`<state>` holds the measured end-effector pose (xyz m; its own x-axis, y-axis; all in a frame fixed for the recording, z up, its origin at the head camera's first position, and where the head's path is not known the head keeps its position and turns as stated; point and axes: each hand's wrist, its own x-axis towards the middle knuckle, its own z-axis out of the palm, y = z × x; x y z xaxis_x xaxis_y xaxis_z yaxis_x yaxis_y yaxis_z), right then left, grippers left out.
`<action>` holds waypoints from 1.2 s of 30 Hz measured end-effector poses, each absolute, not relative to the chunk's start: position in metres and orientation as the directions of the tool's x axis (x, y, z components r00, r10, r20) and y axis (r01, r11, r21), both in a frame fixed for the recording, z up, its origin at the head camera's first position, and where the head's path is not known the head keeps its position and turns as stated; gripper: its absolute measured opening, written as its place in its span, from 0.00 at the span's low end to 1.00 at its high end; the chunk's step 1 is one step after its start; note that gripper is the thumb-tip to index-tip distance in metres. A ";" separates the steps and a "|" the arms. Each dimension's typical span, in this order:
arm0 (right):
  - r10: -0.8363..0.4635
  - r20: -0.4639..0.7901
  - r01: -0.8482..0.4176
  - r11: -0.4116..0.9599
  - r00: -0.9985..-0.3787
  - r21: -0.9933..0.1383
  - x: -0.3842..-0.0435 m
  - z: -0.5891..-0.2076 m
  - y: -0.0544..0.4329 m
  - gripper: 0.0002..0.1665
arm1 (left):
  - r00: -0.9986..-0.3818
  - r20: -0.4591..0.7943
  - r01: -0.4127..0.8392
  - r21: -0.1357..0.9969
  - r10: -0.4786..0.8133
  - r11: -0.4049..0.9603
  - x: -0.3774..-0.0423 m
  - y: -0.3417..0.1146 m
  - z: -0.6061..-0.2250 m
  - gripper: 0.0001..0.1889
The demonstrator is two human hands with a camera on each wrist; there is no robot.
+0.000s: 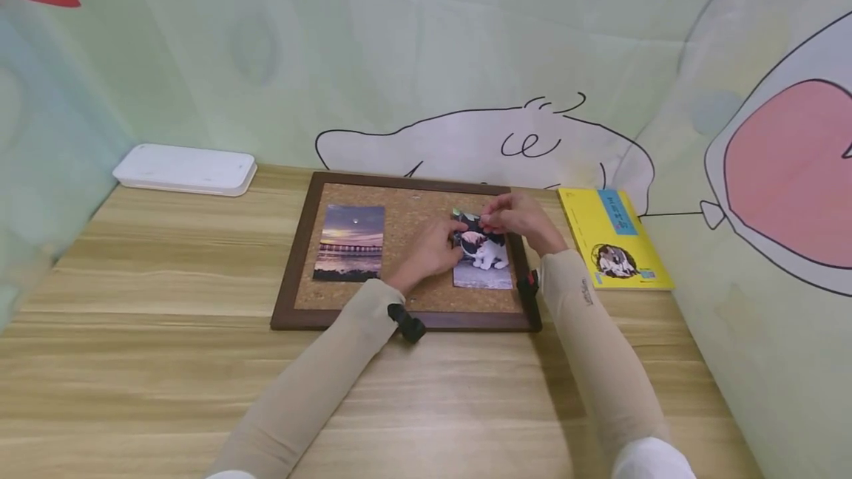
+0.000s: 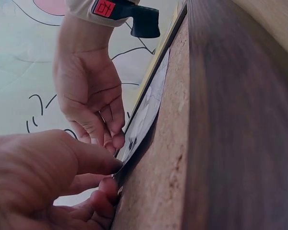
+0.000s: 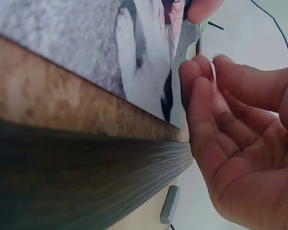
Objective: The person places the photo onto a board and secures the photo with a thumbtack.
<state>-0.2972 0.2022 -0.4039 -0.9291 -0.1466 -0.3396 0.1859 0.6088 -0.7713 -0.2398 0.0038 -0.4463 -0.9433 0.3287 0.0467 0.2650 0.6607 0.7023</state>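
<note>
A dark-framed corkboard (image 1: 413,294) lies on the wooden table. On its right side is a photo of a black-and-white cat (image 1: 482,257). My left hand (image 1: 429,246) pinches the photo's upper left edge; in the left wrist view, that edge of the cat photo (image 2: 144,120) lifts slightly off the cork. Over the photo's upper right part, my right hand (image 1: 522,219) brings thumb and fingertips together. A small pale, tack-like thing (image 3: 212,72) shows between them, mostly hidden. A sunset pier photo (image 1: 349,246) is on the board's left side, a small round pin head (image 1: 356,221) near its top.
A white case (image 1: 186,168) stands at the back left of the table. To the right of the board lies a yellow book (image 1: 609,239). A printed cloth (image 1: 413,58) hangs close behind the board, and more of it runs along both sides.
</note>
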 end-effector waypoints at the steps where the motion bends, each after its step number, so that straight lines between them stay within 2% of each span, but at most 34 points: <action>1: -0.152 -0.337 0.172 0.630 -0.929 -0.757 -0.298 -0.404 0.202 0.10 | -0.944 0.042 0.262 0.698 0.326 0.666 -0.240 0.004 -0.446 0.28; 9: -0.142 -0.341 0.121 0.754 -0.929 -0.645 -0.303 -0.407 0.198 0.08 | -0.942 0.016 0.251 0.701 0.337 0.668 -0.236 0.005 -0.441 0.27; 13: -0.169 -0.333 0.094 0.756 -0.928 -0.648 -0.303 -0.407 0.197 0.08 | -0.943 0.036 0.258 0.705 0.331 0.660 -0.244 0.006 -0.453 0.27; 19: -0.194 -0.324 0.067 0.760 -0.926 -0.646 -0.303 -0.406 0.196 0.06 | -0.946 -0.007 0.224 0.711 0.325 0.666 -0.241 0.005 -0.445 0.27; 30: -0.168 -0.322 0.074 0.780 -0.932 -0.621 -0.306 -0.405 0.194 0.07 | -0.945 -0.036 0.200 0.725 0.325 0.660 -0.245 0.007 -0.450 0.27; 36: -0.160 -0.326 0.084 0.779 -0.932 -0.622 -0.305 -0.405 0.193 0.09 | -0.949 -0.039 0.197 0.703 0.314 0.684 -0.237 0.007 -0.442 0.27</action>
